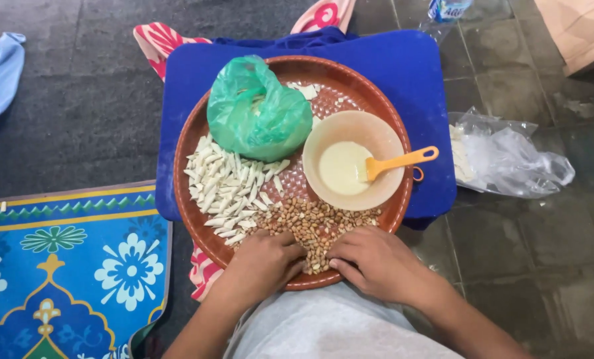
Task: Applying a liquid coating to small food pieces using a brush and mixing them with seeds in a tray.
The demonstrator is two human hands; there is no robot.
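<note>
Brown round tray (197, 143) smooth plastic, patterned base. Green bag (257, 110) thin crinkled glossy plastic. Beige bowl (383, 143) matt plastic, orange spatula (403, 161) plastic too. Clear bag (516, 156) shiny film (wrinkled). Floor (529, 239) dull rough tile.

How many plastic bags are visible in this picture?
2: a green bag on the round tray, and a clear bag on the floor right of the tray.

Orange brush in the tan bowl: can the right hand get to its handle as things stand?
Probably yes. The right hand rests on the peanut pile, and the orange brush handle juts over the bowl rim, uncovered, just beyond it.
</note>
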